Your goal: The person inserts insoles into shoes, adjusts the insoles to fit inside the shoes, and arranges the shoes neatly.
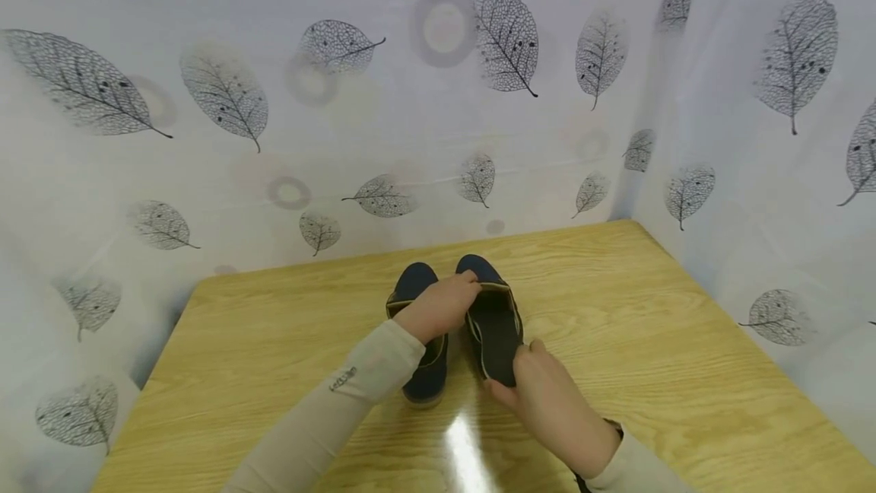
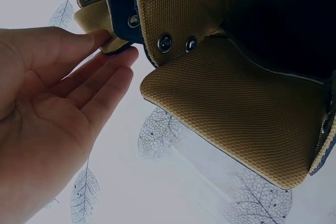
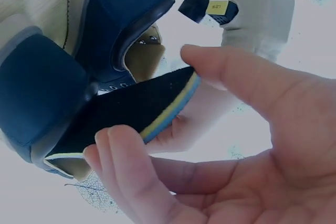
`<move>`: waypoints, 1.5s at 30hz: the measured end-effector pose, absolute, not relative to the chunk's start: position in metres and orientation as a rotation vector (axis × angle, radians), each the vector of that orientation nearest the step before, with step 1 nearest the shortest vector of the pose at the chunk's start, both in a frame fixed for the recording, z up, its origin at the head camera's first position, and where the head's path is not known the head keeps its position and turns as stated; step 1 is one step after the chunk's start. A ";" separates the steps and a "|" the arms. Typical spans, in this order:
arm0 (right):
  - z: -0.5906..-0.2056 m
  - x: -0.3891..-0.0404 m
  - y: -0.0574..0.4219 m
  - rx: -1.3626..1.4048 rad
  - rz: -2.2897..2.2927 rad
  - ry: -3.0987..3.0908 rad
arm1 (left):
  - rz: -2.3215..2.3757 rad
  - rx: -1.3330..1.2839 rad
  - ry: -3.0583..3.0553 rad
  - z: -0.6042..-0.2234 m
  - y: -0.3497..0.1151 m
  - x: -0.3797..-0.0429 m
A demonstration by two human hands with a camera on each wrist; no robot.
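A pair of navy shoes with tan lining stands on the table, toes toward the back wall. My left hand [image 1: 443, 304] reaches across the left shoe [image 1: 426, 383] to the right shoe [image 1: 479, 268]. In the left wrist view, its thumb and fingers pinch that shoe's tan tongue [image 2: 94, 19]. Between the thumb and fingers of my right hand [image 1: 547, 390] is the heel end of a black insole [image 3: 131, 100] with a yellow and blue edge. The insole slants up out of the right shoe's heel opening; its front part is hidden inside.
The wooden table [image 1: 274, 341] runs up to a curtain [image 1: 424, 120] with leaf prints at the back and sides. Close to the right shoe, the left shoe stands under my left forearm. A bright reflection lies on the tabletop in front of the shoes.
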State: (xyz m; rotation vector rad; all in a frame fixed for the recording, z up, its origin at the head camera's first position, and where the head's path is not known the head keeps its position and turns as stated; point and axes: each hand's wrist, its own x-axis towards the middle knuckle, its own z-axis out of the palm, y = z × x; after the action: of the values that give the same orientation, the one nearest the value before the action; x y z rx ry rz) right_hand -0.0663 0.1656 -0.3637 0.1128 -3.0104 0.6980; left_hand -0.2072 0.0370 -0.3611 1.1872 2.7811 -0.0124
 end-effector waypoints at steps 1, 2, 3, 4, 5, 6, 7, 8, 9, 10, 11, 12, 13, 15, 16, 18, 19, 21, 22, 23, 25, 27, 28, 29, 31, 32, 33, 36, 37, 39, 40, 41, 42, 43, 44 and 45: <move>-0.363 -0.067 0.166 0.121 0.702 -3.001 | -0.018 1.189 2.781 -0.361 0.037 -0.207; -0.363 -0.067 0.167 0.129 0.704 -2.993 | -0.023 1.193 2.782 -0.361 0.037 -0.208; -0.363 -0.068 0.167 0.136 0.700 -2.988 | -0.031 1.196 2.782 -0.361 0.037 -0.208; -0.363 -0.069 0.168 0.145 0.697 -2.982 | -0.038 1.201 2.783 -0.362 0.037 -0.208; -0.363 -0.070 0.168 0.154 0.694 -2.979 | -0.041 1.204 2.784 -0.362 0.037 -0.208; -0.363 -0.072 0.169 0.155 0.698 -2.981 | -0.039 1.204 2.785 -0.362 0.037 -0.208; -0.363 -0.073 0.169 0.155 0.700 -2.987 | -0.036 1.202 2.785 -0.361 0.036 -0.208; -0.363 -0.074 0.170 0.154 0.702 -2.994 | -0.032 1.201 2.784 -0.361 0.036 -0.208; -0.363 -0.075 0.170 0.151 0.705 -3.000 | -0.027 1.198 2.783 -0.361 0.036 -0.208; -0.363 -0.077 0.171 0.149 0.708 -3.006 | -0.020 1.195 2.782 -0.361 0.036 -0.208; -0.364 -0.078 0.171 0.151 0.709 -3.009 | -0.015 1.192 2.780 -0.361 0.036 -0.208; -0.364 -0.080 0.172 0.152 0.709 -3.007 | -0.013 1.189 2.780 -0.361 0.036 -0.208; -0.364 -0.081 0.173 0.155 0.710 -3.002 | -0.013 1.187 2.779 -0.360 0.036 -0.208; -0.365 -0.083 0.174 0.162 0.708 -2.985 | -0.014 1.190 2.778 -0.360 0.036 -0.208; -0.365 -0.084 0.174 0.168 0.705 -2.976 | -0.015 1.192 2.778 -0.360 0.036 -0.208; -0.366 -0.087 0.175 0.176 0.701 -2.959 | -0.023 1.204 2.781 -0.360 0.036 -0.208; -0.367 -0.088 0.175 0.180 0.702 -2.952 | -0.023 1.209 2.780 -0.360 0.036 -0.208; -0.368 -0.091 0.176 0.184 0.709 -2.945 | -0.020 1.217 2.781 -0.361 0.036 -0.208; -0.369 -0.093 0.176 0.186 0.712 -2.942 | -0.017 1.220 2.782 -0.361 0.036 -0.208; -0.370 -0.095 0.177 0.189 0.715 -2.938 | -0.016 1.223 2.782 -0.361 0.035 -0.208; -0.371 -0.099 0.177 0.196 0.721 -2.933 | -0.009 1.225 2.783 -0.362 0.035 -0.208; -0.372 -0.102 0.178 0.202 0.731 -2.928 | -0.003 1.224 2.785 -0.362 0.035 -0.208; -0.373 -0.104 0.178 0.203 0.737 -2.926 | -0.005 1.227 2.786 -0.362 0.035 -0.208; -0.373 -0.106 0.178 0.207 0.739 -2.924 | -0.006 1.231 2.788 -0.363 0.035 -0.209; -0.374 -0.109 0.179 0.207 0.749 -2.926 | -0.007 1.238 2.788 -0.363 0.035 -0.209; -0.375 -0.111 0.179 0.203 0.755 -2.927 | -0.011 1.244 2.790 -0.363 0.035 -0.209; -0.375 -0.112 0.179 0.201 0.758 -2.927 | -0.016 1.251 2.791 -0.364 0.035 -0.209; -0.378 -0.118 0.179 0.204 0.767 -2.927 | -0.019 1.268 2.792 -0.364 0.034 -0.209; -0.379 -0.120 0.179 0.207 0.774 -2.923 | -0.017 1.272 2.793 -0.364 0.034 -0.209; -0.382 -0.125 0.179 0.225 0.778 -2.915 | -0.018 1.281 2.793 -0.364 0.034 -0.209; -0.382 -0.127 0.179 0.232 0.782 -2.913 | -0.016 1.284 2.793 -0.364 0.034 -0.209; -0.383 -0.129 0.179 0.238 0.786 -2.913 | -0.016 1.287 2.792 -0.364 0.034 -0.209; -0.384 -0.131 0.179 0.240 0.790 -2.915 | -0.015 1.288 2.792 -0.364 0.033 -0.209; -0.385 -0.133 0.179 0.241 0.795 -2.917 | -0.017 1.289 2.791 -0.364 0.033 -0.209; -0.385 -0.134 0.179 0.239 0.801 -2.923 | -0.019 1.289 2.791 -0.364 0.034 -0.209; -0.385 -0.135 0.179 0.235 0.805 -2.931 | -0.019 1.288 2.792 -0.364 0.034 -0.209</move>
State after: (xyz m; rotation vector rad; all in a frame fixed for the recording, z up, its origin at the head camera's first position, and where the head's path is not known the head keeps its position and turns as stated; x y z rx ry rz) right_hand -0.1354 0.1794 -0.3849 0.2352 -2.9311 0.8045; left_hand -0.2089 0.0336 -0.3644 1.2875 2.7916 -0.0194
